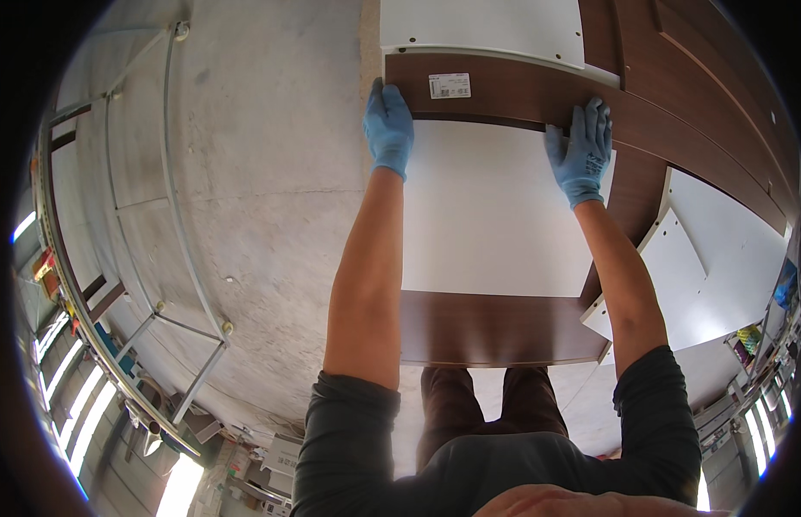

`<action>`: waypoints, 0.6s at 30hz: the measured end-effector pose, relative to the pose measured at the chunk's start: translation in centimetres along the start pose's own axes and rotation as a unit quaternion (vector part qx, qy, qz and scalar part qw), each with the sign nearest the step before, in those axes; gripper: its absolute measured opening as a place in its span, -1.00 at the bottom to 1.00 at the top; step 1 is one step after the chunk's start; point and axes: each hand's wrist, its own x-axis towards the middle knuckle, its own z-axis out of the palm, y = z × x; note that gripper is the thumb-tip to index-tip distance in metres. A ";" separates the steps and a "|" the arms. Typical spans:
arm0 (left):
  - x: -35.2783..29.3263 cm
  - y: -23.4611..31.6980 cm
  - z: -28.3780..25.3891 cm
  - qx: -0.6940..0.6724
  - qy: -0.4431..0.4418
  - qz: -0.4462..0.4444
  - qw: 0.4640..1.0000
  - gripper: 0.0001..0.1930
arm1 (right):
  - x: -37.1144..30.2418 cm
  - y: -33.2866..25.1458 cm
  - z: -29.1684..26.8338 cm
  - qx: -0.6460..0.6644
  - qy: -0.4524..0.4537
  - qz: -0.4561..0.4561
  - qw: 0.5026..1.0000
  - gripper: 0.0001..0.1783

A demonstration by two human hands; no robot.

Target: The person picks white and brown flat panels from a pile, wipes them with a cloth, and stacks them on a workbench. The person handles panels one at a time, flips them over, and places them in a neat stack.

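Note:
A brown wood-look board [512, 96] with a white label [450, 85] runs crosswise in front of me. My left hand [388, 129], in a blue work glove, is closed around the left end of this board. Gloved in the same blue, my right hand [583, 155] rests on the board's near edge farther right, fingers stretched out and thumb apart. Between my forearms a plain white panel [495, 207] lies against the board's near side. Closer to my legs is another brown panel [487, 327]. What lies under my palms is hidden.
Beyond the brown board lies a white panel with small holes [478, 21]. More white panels [719, 258] and long brown boards [710, 103] are on the right. A metal-framed wheeled rack [168, 164] stands on the concrete floor [263, 172] at left.

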 end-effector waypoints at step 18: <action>-0.4 0.0 -0.1 -0.003 0.028 0.030 0.999 -0.44 | -0.4 0.9 0.8 0.018 -0.018 -0.056 0.998 -0.29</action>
